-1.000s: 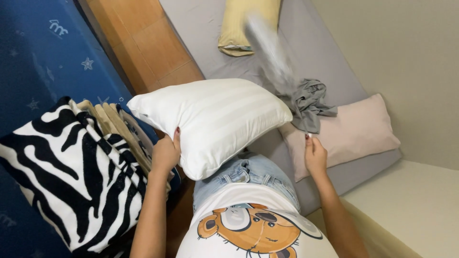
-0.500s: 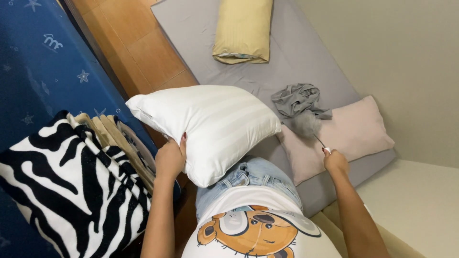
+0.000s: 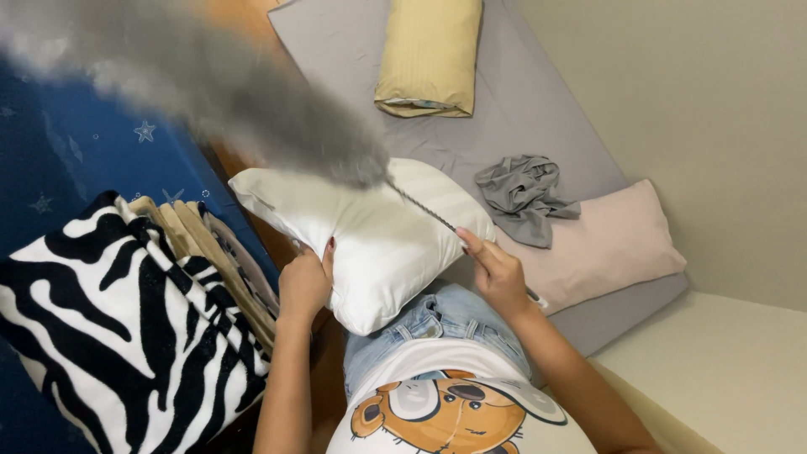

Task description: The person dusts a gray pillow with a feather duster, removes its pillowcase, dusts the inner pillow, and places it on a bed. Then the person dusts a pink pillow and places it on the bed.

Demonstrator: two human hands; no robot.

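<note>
My left hand (image 3: 304, 282) grips the near left edge of a white pillow (image 3: 370, 231), holding it up in front of my lap. My right hand (image 3: 496, 273) is closed around the thin handle of a grey fluffy duster (image 3: 227, 88). The duster's blurred head stretches up and left across the view, over the pillow's top left part. Beyond lies the grey mattress (image 3: 336, 50).
On the mattress lie a yellow pillow (image 3: 431, 57), a crumpled grey cloth (image 3: 523, 195) and a pale pink pillow (image 3: 605, 240). A zebra-print blanket (image 3: 118, 328) and folded beige fabric (image 3: 197, 244) sit at left by a blue starred surface (image 3: 50, 176). A cream wall (image 3: 698, 109) stands at right.
The duster has swung from the right side near the grey cloth up and left over the white pillow. My right hand moved left toward the pillow. My left hand keeps its grip.
</note>
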